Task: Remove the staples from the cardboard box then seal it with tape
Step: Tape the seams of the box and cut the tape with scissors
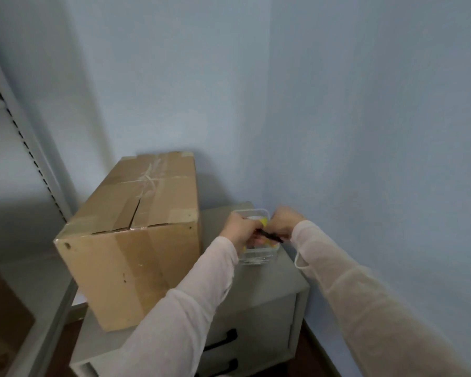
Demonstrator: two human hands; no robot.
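Cardboard box, centre-left on a grey cabinet, long axis pointing up-frame toward the wall; beside it, above a clear container, left hand and right hand both grip a slender black tool, possibly a pen.

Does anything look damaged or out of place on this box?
Yes. The cardboard box on the grey cabinet has its top seam split at the near end, a dark gap between the flaps, and the tape farther along looks wrinkled. The left hand and right hand grip a black tool over the clear container.
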